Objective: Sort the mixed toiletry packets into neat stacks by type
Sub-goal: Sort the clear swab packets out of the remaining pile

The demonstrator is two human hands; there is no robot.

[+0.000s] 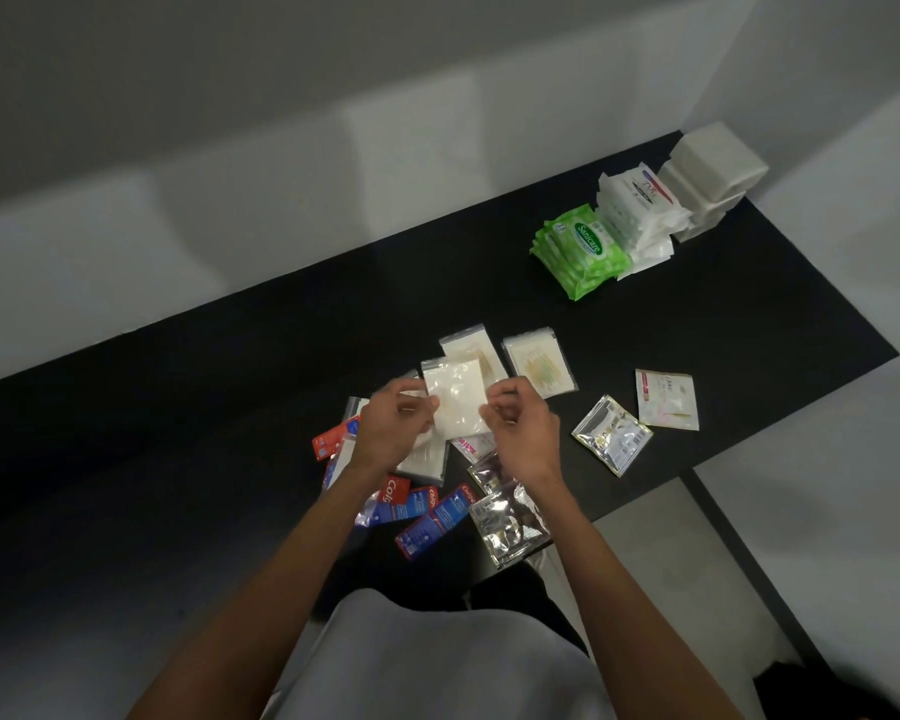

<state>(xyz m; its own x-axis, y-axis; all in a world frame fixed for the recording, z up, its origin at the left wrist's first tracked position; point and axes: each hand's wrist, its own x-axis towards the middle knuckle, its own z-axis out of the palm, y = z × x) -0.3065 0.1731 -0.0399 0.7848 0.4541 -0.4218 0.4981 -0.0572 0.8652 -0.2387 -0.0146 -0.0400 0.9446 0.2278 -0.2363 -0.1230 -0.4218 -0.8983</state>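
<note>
Silver foil sachets (510,522): nearest, lying loose on the black table (749,314).
Left hand (393,423): fingers curled, pinching the left edge of a clear plastic packet (455,400).
Right hand (523,423): curled, pinching the packet's right edge.
Handling: held above the mixed pile; probably very light, soft and a little slippery, so the sealed edges are the best hold.
Behind: a similar clear packet of cotton buds (540,367) lies flat.

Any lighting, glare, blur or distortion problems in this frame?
Head view: dim, uneven light, table nearly featureless at left; glare on silver sachets; wide-angle stretches the corners; left hand and right hand, pinching a clear packet, look slightly soft; green packs legible.
</note>
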